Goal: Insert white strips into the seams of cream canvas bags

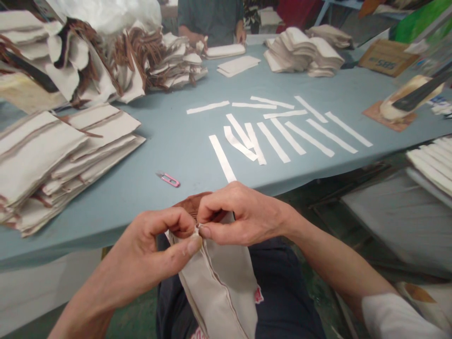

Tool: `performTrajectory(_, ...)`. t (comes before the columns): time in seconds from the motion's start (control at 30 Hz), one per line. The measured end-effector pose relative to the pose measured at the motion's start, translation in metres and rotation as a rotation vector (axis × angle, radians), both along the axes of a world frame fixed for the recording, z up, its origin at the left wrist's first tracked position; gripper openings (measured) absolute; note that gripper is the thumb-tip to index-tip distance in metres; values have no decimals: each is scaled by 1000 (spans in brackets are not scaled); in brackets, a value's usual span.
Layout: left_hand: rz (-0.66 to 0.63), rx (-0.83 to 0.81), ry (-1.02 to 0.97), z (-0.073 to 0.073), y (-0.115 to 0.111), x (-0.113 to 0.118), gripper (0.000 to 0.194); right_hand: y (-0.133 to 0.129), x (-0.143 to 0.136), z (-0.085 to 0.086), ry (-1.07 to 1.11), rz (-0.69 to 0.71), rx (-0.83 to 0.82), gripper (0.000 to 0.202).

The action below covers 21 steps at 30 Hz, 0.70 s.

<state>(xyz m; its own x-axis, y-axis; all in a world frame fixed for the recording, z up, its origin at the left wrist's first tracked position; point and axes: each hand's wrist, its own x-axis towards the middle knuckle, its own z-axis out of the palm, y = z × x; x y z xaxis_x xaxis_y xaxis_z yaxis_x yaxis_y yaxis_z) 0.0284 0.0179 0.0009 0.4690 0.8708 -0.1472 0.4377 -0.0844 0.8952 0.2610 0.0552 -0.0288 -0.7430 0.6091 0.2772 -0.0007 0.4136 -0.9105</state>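
Note:
A cream fabric piece (pixel 226 287) with a long seam down its middle and a brown part (pixel 192 203) at its top hangs over my lap. My left hand (pixel 164 240) pinches its upper edge at the seam between thumb and fingers. Close against it, my right hand (pixel 236 214) pinches the same edge with thumb and forefinger. The exact spot between the fingertips is partly hidden. On the table just beyond my hands lie pink thread snips (pixel 170 179) and a white strip (pixel 221 158), neither of them touched.
Several white strips (pixel 277 141) are spread over the blue-green table (pixel 158 122). Stacked cream pieces (pixel 38 160) lie at left, with more piles behind. A container with a dark-handled tool (pixel 399 101) and a cardboard box (pixel 386 57) stand at right. Another person (pixel 212 21) works across the table.

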Motion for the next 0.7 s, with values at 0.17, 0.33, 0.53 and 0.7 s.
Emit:
performTrajectory(0.17, -8, 52, 22, 4, 3, 4, 36, -5, -2, -1, -80, -60, 69, 15)
performTrajectory(0.33, 18, 33, 14, -3, -1, -1, 29, -11, -5, -11, -53, -166, 104, 11)
performTrajectory(0.53, -34, -19, 1, -9, 2, -11, 31, -13, -4, -10, -61, -149, 20, 5)
performTrajectory(0.7, -101, 242, 114, -9, -4, -20, 31, -16, -8, -9, -56, -179, 27, 12)
